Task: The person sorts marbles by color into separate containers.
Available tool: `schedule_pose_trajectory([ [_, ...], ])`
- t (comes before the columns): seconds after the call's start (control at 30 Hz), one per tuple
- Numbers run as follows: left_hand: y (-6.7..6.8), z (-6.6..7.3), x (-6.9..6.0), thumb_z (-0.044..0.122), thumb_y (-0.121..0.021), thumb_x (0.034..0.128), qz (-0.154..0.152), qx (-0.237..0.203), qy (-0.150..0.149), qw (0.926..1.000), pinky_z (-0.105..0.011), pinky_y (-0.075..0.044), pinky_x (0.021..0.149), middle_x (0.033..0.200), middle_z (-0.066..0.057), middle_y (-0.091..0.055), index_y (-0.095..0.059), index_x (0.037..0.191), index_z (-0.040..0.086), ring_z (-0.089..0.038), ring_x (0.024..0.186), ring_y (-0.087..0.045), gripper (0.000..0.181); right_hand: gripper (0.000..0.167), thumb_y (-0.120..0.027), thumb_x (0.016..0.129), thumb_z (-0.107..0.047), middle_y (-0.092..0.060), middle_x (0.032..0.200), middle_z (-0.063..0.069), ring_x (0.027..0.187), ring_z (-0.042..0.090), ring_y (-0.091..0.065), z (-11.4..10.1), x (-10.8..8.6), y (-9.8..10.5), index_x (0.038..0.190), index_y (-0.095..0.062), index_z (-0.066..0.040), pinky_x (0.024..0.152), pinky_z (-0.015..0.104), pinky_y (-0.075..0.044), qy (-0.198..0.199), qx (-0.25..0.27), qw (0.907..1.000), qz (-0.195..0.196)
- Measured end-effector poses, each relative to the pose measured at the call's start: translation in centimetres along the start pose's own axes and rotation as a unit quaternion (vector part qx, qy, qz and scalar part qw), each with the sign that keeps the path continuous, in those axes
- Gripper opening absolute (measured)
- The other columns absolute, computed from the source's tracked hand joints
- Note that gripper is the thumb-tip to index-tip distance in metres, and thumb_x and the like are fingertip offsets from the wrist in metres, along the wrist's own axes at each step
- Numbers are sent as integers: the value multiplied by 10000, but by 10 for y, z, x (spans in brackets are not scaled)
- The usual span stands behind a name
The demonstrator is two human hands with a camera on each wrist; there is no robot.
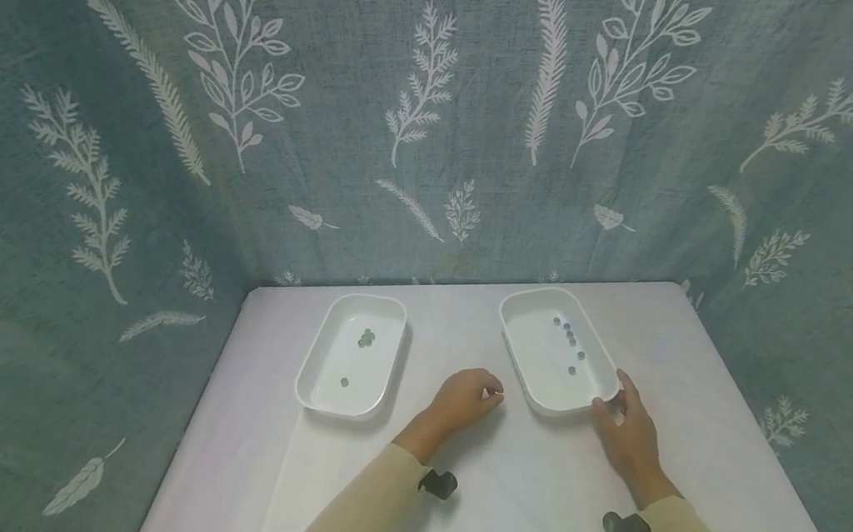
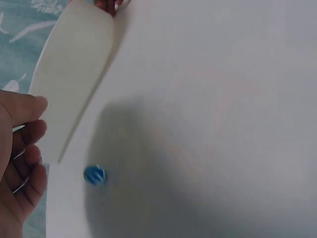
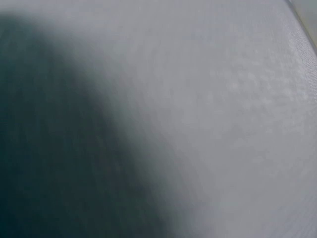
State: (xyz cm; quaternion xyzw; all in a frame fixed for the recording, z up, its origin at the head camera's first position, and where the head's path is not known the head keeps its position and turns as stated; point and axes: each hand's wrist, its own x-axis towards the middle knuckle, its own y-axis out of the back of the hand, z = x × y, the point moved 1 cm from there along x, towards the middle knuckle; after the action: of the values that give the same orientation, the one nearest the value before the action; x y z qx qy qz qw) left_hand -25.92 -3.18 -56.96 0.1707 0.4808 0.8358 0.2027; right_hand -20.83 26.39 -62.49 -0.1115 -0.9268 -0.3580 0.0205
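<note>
In the head view my right hand [image 1: 627, 436] pinches the near right corner of a white tray [image 1: 554, 410], thumb and fingers on its rim. Several small bluish round pieces lie inside that tray. My left hand [image 1: 461, 398] hovers left of the tray's near end, fingers loosely curled, with nothing seen between them. In the left wrist view, a blue marble [image 2: 94, 175] with pale streaks lies on the white surface near my left fingers [image 2: 32, 131]; the head view does not show it. The right wrist view is mostly blurred, without my hand in it.
A second white tray [image 1: 344, 406] stands to the left, holding several small greenish round pieces [image 1: 366, 338]. Both trays stand on a white-covered table [image 1: 528, 508]. Blue-green leaf-patterned cloth [image 1: 365, 86] hangs behind and along both sides.
</note>
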Motion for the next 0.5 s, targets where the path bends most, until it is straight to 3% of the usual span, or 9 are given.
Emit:
schedule_pose_trajectory([
  [0.5, 2, -32, -27, 252, -672, 880, 185, -115, -24, 9998, -268, -515, 789, 919, 64, -691, -745, 1019, 145, -115, 856, -641, 190, 728, -511, 987, -433, -337, 1512, 231, 1362, 475, -303, 0, 0, 0, 1572, -144, -202, 1026, 692, -274, -30, 50, 10000, 5],
])
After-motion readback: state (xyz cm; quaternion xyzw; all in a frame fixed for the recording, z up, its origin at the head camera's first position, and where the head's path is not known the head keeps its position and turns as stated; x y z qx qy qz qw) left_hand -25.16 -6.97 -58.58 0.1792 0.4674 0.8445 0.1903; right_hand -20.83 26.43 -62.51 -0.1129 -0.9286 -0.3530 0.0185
